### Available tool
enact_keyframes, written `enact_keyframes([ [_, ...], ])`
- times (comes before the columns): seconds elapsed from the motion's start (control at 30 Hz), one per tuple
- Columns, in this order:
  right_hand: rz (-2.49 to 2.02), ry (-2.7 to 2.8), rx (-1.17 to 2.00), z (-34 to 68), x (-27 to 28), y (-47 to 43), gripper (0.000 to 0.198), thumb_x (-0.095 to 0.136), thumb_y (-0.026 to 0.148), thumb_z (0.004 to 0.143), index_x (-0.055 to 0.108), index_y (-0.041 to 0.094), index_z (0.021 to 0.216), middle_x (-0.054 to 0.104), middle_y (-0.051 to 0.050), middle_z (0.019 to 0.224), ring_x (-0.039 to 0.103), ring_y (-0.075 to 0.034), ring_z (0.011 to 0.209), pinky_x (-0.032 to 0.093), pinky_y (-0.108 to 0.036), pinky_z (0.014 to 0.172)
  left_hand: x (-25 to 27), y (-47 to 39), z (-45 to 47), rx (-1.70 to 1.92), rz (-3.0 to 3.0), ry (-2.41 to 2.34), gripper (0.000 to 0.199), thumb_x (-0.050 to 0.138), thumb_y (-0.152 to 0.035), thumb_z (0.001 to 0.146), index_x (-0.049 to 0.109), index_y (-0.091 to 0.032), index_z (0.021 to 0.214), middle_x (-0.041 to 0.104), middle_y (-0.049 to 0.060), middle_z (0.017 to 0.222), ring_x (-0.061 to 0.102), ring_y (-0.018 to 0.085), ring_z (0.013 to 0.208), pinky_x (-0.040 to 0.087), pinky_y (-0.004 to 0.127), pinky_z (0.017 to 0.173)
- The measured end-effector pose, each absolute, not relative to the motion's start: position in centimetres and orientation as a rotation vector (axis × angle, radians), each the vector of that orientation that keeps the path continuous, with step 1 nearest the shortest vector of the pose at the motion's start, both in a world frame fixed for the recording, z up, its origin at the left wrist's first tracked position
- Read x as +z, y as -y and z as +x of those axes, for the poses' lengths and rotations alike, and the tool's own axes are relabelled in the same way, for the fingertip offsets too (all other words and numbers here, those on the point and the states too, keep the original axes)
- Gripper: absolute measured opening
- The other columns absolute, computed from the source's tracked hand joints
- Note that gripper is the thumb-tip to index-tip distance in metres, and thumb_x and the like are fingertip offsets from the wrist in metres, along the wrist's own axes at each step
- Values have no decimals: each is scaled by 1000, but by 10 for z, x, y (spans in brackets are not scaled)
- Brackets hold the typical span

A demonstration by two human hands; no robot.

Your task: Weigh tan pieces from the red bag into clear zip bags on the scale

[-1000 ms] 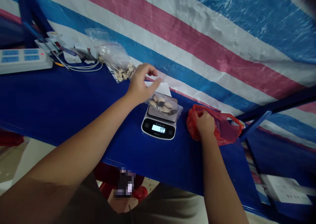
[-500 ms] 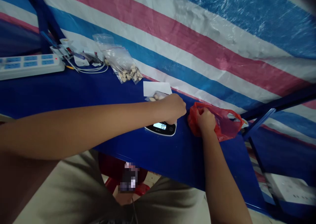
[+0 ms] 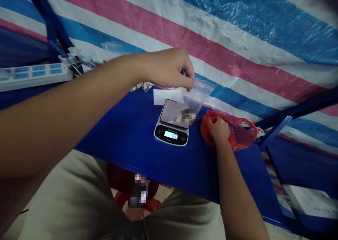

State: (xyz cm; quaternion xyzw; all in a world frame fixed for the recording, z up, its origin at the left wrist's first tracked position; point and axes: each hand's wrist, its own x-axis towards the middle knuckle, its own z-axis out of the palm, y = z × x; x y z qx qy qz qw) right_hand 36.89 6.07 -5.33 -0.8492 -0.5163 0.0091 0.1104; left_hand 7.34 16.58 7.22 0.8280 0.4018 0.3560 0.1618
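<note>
Between the thumb and fingers of my left hand (image 3: 182,71) is the top corner of a clear zip bag (image 3: 202,92). The bag hangs tilted, its lower end over the right side of the kitchen scale (image 3: 173,113). Pale pieces lie in its bottom, partly blurred out. I cannot tell whether the bag touches the scale's plate. The lit display (image 3: 171,135) seems to read 99 or 9.9. My right hand (image 3: 219,129) is closed at the mouth of a red plastic bag (image 3: 241,134), its fingertips hidden in the red film.
Behind the scale lies a white paper (image 3: 162,96). More bagged pale pieces (image 3: 144,86) show partly behind my left forearm. A white power strip (image 3: 34,77) and cables sit at the left of the blue table (image 3: 132,134). A striped tarp (image 3: 211,39) hangs behind.
My left hand has risen from over the scale, lifting the zip bag by its top and uncovering the plate. My right hand has stayed at the red bag.
</note>
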Motion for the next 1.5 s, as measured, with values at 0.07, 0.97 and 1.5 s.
enact_keyframes([
  [0.07, -2494, 1519, 17, 369, -53, -61, 45, 49, 48, 96, 67, 13, 117, 72, -21, 109, 68, -35, 104, 51, -42, 86, 54, -182, 74, 1134, 2248, -1150, 25, 67, -35, 82, 71, -23, 103, 66, 5, 100, 69, 31, 95, 53, 40, 68],
  [0.97, -2468, 1535, -10, 374, -58, -64, 44, 50, 50, 94, 69, 14, 112, 72, -19, 105, 68, -34, 100, 50, -41, 86, -17, -137, -8, 694, 1788, -1187, 32, 72, -53, 78, 74, -22, 84, 72, 10, 78, 65, 21, 59, 42, 30, 46],
  [1.5, -2326, 1864, -91, 360, -54, -56, 44, 55, 42, 92, 59, 6, 118, 66, -24, 116, 63, -33, 107, 46, -37, 90, -88, -211, 27, 1748, 1523, -1342, 22, 69, -40, 81, 56, -23, 82, 62, 1, 80, 61, 15, 76, 51, 31, 73],
])
